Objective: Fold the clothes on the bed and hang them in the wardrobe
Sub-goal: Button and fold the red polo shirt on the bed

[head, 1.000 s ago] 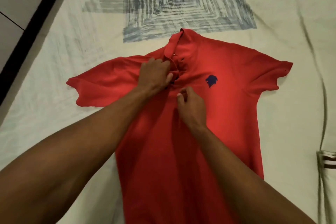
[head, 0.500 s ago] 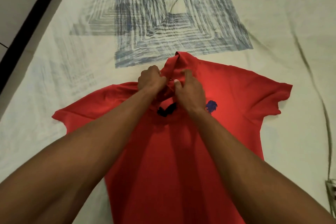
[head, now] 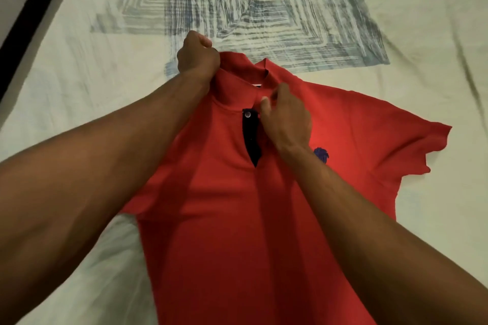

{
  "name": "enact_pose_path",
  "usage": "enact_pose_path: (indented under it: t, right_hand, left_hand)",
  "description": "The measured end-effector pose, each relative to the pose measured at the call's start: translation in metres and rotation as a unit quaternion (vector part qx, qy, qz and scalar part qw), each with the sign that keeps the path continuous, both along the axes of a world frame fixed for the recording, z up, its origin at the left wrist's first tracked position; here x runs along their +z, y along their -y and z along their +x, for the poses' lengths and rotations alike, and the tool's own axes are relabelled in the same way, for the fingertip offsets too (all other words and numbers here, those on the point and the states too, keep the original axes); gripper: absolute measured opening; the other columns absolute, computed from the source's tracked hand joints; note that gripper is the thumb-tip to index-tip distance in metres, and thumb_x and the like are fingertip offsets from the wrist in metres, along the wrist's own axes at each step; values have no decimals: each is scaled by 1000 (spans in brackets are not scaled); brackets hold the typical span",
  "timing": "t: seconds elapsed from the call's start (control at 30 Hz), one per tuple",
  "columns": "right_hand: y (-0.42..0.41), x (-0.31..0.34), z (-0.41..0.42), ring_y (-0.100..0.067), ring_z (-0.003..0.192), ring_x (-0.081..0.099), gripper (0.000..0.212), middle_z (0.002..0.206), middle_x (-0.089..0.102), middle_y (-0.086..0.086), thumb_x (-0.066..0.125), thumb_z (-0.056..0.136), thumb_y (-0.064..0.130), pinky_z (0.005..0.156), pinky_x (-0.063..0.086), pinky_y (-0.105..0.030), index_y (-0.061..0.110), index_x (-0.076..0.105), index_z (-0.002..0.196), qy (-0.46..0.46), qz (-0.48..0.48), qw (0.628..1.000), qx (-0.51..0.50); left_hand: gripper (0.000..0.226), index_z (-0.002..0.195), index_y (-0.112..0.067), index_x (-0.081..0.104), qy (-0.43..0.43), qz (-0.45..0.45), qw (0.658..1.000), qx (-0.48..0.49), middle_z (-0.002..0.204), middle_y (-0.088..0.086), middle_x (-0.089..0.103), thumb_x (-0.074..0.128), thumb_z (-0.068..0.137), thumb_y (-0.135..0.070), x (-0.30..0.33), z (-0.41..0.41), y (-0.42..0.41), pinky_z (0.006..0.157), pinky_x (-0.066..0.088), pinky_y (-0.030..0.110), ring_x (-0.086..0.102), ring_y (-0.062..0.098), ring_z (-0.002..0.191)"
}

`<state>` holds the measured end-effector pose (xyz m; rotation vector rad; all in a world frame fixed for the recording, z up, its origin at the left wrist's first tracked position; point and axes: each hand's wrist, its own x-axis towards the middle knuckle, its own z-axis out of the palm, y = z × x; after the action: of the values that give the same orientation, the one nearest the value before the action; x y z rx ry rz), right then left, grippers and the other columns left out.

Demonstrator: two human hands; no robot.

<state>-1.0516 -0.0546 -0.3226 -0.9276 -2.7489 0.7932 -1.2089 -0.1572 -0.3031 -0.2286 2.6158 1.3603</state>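
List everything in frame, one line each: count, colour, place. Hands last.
polo shirt: 1, red, spread front up on the bed, collar end lifted by the hands
placket: 1, dark navy, open at the shirt's neck
button: 1, pale, top of the placket
chest logo: 1, dark blue, on the shirt beside the right wrist
bedsheet: 1, cream, under the shirt
square print: 1, blue-grey, on the bedsheet beyond the collar
bed edge: 1, black strip, upper left
left hand: 1, grips the collar's left side
right hand: 1, pinches the fabric beside the placket
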Motion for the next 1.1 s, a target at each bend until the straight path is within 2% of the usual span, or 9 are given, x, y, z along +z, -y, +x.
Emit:
enact_pose_path:
  t: [0.1,0.2,0.3,0.4,0.5,0.7,0.87,1.0,1.1]
  right_hand:
    - [-7,1,-17,-36,103,61,25,112,65,-9,49,95,28,78,46,-43,15,54,117,-29,24,999,16]
    - [-22,0,-37,-36,107,59,30,116,65,-11,46,97,23,80,44,-42,16,54,125,-17,36,996,74]
    - [-34,3,-52,-39,112,57,37,123,59,-16,44,101,32,85,43,-43,18,48,135,30,50,992,110]
    - [-41,8,-68,-43,116,54,48,138,44,-17,46,100,39,87,43,-46,16,39,142,48,43,995,70]
    - [-47,10,-85,-39,129,43,54,144,41,-15,47,99,42,94,41,-47,14,38,144,92,40,991,87]
    - [-45,7,-98,-36,130,43,47,137,50,-15,54,94,36,102,41,-45,8,49,131,150,0,988,41]
    - [-69,14,-93,-26,119,55,30,124,63,-8,55,89,17,84,37,-25,12,62,117,17,-107,988,-113]
    - [-66,9,-82,-23,117,52,32,125,57,-4,55,88,16,82,34,-24,14,56,120,-37,-102,987,-119]
    - [-52,12,-64,-24,109,52,28,118,55,-3,59,88,22,77,31,-26,16,55,115,-90,-33,992,-78]
  left_hand:
    - [37,107,-22,62,-101,-97,985,-103,116,6,54,40,83,-3,-3,8,1,82,43,30,57,25,103]
    - [30,112,-21,63,-183,-161,943,-226,113,11,55,48,87,-14,-6,16,2,76,38,32,57,28,104]
    - [39,128,-19,53,-165,-206,926,-269,126,11,50,54,93,-35,-10,14,1,81,41,35,53,28,113]
    - [63,141,-18,41,-110,-256,923,-264,140,14,43,57,90,-49,-11,3,-5,99,43,47,41,34,129]
    - [72,136,-15,45,-22,-288,914,-283,134,16,51,60,82,-60,-11,-10,-13,102,43,51,45,36,127]
    - [23,103,-20,62,16,-220,947,-235,117,12,63,67,81,-25,-16,-20,-13,77,47,32,61,30,109]
    - [23,103,-24,67,-24,-162,979,-125,118,6,65,64,80,-24,-21,-27,1,89,50,33,61,26,111]
    - [14,95,-25,60,-55,-95,990,-83,106,2,68,55,86,-16,-24,-20,0,84,52,32,65,22,98]
    - [17,101,-21,59,-123,-100,984,-79,109,1,64,52,86,-16,-19,-3,2,76,39,25,60,16,96]
